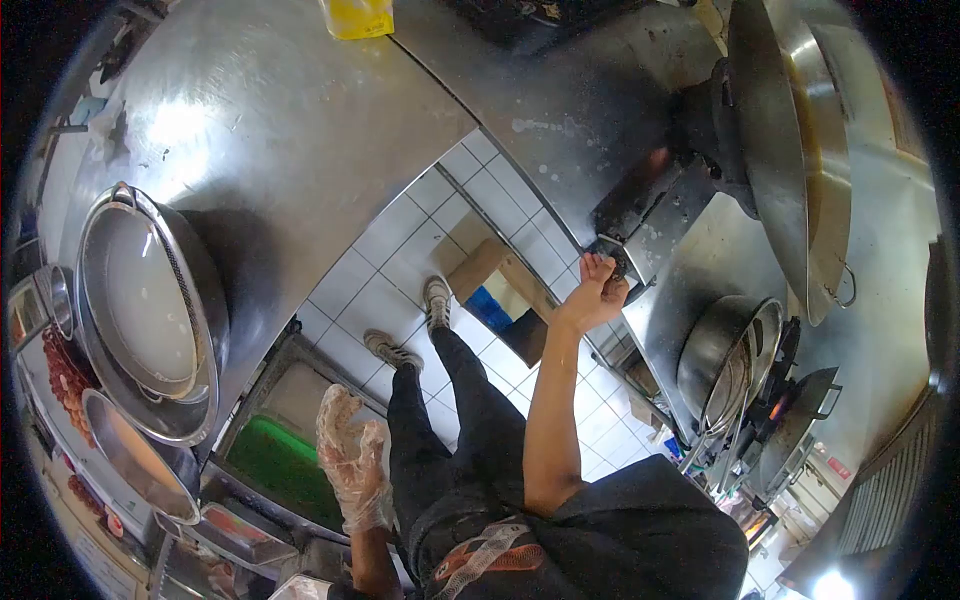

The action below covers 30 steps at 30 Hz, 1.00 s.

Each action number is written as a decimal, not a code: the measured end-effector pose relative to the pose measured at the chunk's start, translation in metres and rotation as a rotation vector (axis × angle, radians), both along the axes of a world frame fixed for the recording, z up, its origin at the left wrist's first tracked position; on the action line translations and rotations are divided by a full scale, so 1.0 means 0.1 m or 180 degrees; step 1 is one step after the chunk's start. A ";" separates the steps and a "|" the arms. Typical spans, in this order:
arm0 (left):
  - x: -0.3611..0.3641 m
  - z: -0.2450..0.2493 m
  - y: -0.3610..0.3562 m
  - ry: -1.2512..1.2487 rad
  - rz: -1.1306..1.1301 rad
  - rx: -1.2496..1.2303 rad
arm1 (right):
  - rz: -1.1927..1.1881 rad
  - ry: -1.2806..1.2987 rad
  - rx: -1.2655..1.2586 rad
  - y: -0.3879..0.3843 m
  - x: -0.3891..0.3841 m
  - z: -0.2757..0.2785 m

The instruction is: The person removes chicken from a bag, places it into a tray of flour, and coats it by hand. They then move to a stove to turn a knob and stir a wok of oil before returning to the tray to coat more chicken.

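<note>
My right hand (598, 292), bare, reaches to the front edge of the stove (640, 215). Its fingers are closed round a dark burner knob (612, 252), mostly hidden by them. A large wok (775, 150) sits on the burner behind that knob. Down by my left leg hangs my left hand (355, 455) in a clear plastic glove. Its thumb stands apart from the loosely bent fingers, with nothing between them.
To the left, a steel bowl with a strainer (140, 300) of whitish liquid stands on the steel counter (300, 110). A metal pot (715, 360) and another wok (800, 430) are at right. An open cardboard box (535, 335) lies on the tiled floor (400, 250). A yellow packet (358, 18) rests at the far edge.
</note>
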<state>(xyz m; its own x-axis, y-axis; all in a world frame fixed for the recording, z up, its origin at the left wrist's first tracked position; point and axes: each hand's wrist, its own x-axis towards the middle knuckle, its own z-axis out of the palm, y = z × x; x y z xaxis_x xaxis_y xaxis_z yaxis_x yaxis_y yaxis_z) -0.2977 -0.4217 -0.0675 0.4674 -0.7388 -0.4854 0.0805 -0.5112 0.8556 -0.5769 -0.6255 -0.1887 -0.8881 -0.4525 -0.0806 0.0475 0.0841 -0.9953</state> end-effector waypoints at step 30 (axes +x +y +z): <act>-0.74 0.32 0.28 -0.0793 -0.2264 -0.0013 | -0.0495 0.2018 0.1183 4.81 -2.97 3.07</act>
